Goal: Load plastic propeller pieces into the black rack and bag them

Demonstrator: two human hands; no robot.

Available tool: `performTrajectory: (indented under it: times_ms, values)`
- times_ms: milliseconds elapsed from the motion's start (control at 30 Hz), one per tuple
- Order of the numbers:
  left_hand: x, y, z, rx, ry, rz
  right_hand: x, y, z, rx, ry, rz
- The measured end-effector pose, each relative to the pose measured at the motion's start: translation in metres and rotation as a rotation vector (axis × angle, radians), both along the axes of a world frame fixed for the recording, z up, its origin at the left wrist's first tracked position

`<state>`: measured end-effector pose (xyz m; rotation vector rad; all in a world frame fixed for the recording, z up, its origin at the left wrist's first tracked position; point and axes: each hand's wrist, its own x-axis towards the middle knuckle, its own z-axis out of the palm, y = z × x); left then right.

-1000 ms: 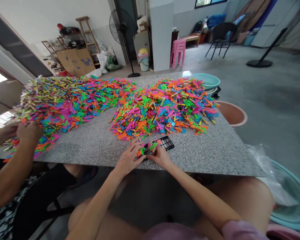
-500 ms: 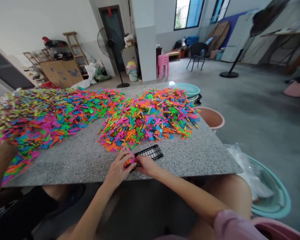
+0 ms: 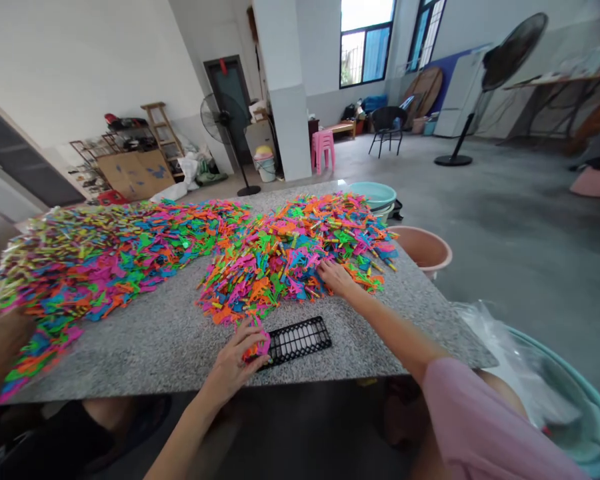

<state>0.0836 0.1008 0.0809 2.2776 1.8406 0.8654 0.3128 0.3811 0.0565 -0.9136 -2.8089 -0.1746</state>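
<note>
My left hand is at the near edge of the stone table, its fingers curled round pink and orange plastic pieces. These pieces are at the left end of a black lattice tray, which lies flat with whitish bars showing inside. Farther forward, my right hand reaches into a heap of small bright plastic pieces, coloured pink, orange, green and blue. Its fingers are bent together among the pieces, and their tips are partly hidden, so what they pinch does not show.
A second, longer heap of pieces covers the table's left side. Another person's hand is beside it. Basins, one brown and one teal, stand past the right edge. A plastic bag lies over another basin.
My right hand has left the tray and moved forward and right into the heap. My left hand stays at the tray's left end with the pieces. The view has tilted up slightly.
</note>
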Motion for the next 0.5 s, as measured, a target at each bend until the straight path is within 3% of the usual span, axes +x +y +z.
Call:
performTrajectory:
  times_ms: [67, 133, 233, 367, 500]
  values:
    - [0.001, -0.002, 0.0, -0.002, -0.011, 0.003, 0.007, 0.006, -0.002, -0.036, 0.067, 0.068]
    - [0.002, -0.003, -0.001, -0.001, -0.029, 0.002, 0.018, -0.001, -0.011, -0.103, 0.268, 0.068]
    - [0.005, -0.003, 0.001, -0.007, -0.058, 0.005, 0.02, -0.04, -0.031, -0.391, 0.645, -0.004]
    - [0.009, -0.003, 0.01, -0.046, -0.072, 0.011, -0.024, -0.109, -0.052, -0.889, 0.849, 0.144]
    - [0.011, -0.003, 0.014, -0.054, -0.063, 0.013, -0.081, -0.139, -0.053, -0.961, 0.809, 0.137]
